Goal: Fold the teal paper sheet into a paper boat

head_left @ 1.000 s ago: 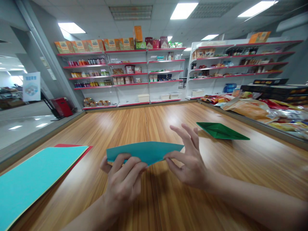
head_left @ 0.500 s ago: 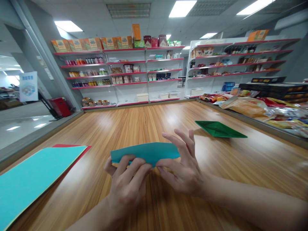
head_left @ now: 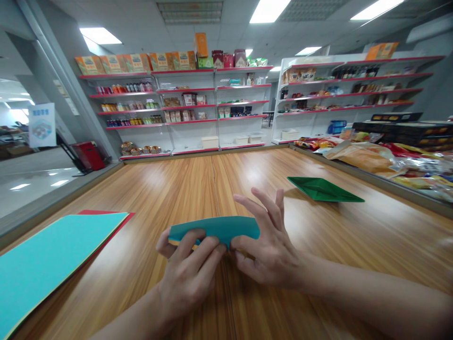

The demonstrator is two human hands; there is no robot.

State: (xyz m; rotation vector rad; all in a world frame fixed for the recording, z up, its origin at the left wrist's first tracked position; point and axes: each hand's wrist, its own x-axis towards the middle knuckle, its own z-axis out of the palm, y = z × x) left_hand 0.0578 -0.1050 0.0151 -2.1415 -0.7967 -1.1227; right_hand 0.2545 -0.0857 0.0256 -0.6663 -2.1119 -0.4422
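At the far left, a flat turquoise paper sheet (head_left: 56,255) lies on the wood-grain table (head_left: 177,189), a red paper sheet (head_left: 94,212) peeking out from beneath its far edge. Moving right, here's the person's left hand (head_left: 193,271), closed firmly on a long, narrow folded blue paper piece (head_left: 226,229), fingers curled over its near side, one digit at its left end. That folded piece sits front and centre, raised above the tabletop between both hands. And now the right hand (head_left: 271,250): thumb and index finger pinch narrowly at the paper's lower edge, just beside the left fingertips, while the other fingers fan upward! Farther right and beyond, a dark green, pointed folded paper shape (head_left: 323,190) rests on the table, well short of the bright plastic snack packets (head_left: 361,157) heaped along the right side.
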